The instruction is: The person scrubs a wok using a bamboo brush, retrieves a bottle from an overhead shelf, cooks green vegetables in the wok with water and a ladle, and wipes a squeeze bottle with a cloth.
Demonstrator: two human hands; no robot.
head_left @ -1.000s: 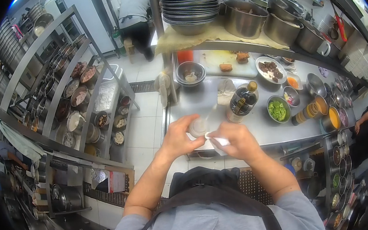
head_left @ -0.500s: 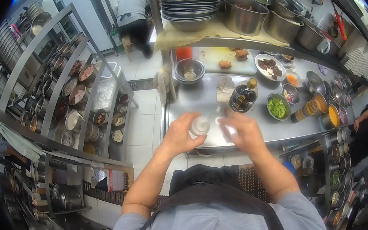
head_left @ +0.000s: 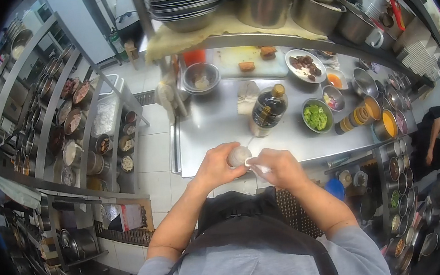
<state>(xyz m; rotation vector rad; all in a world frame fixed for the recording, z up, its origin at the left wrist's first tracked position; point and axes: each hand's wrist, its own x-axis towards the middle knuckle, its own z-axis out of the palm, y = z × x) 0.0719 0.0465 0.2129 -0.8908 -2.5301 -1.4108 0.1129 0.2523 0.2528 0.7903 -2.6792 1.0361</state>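
My left hand [head_left: 217, 165] is wrapped round a small whitish, translucent round container [head_left: 239, 156], seen from above over the counter's front edge. My right hand [head_left: 282, 166] pinches a small white piece with a ring-shaped end [head_left: 261, 168], which meets the container's side in this view. Whether it is a cap or a cloth I cannot tell. Just beyond my hands, a large bottle of dark sauce [head_left: 268, 111] with a gold cap stands upright on the steel counter [head_left: 211, 130]. A folded beige cloth [head_left: 248, 96] lies behind the bottle.
To the right are a bowl of green vegetables [head_left: 317, 116], a squeeze bottle [head_left: 353, 121] and several bowls. A metal bowl [head_left: 201, 78], a cutting board [head_left: 223, 65] and a plate of meat [head_left: 306, 65] sit farther back. An overhead shelf [head_left: 210, 37] carries pots. A person's arm [head_left: 433, 141] shows at right.
My right hand has come left and down, bringing the white piece to the container in my left hand. The camera view has shifted, so the counter appears farther left.
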